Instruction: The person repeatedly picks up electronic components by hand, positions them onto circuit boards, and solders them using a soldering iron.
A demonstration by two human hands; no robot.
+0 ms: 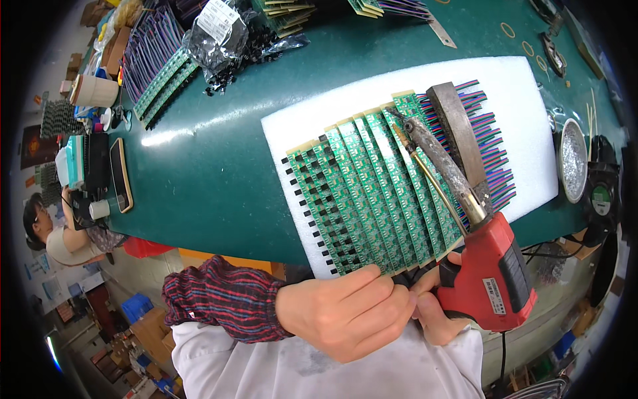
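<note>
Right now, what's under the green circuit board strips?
The green circuit board strips lie fanned on a white foam sheet on the green table. The foam beneath them is covered.

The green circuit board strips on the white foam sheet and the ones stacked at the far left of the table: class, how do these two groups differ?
The strips on the foam lie fanned side by side under the soldering gun, with coloured wires at their far ends; the far stack sits bunched on the bare green table, no hand near it. The near group is at the person's hands, left hand and right hand. Both are long, narrow green boards.
</note>
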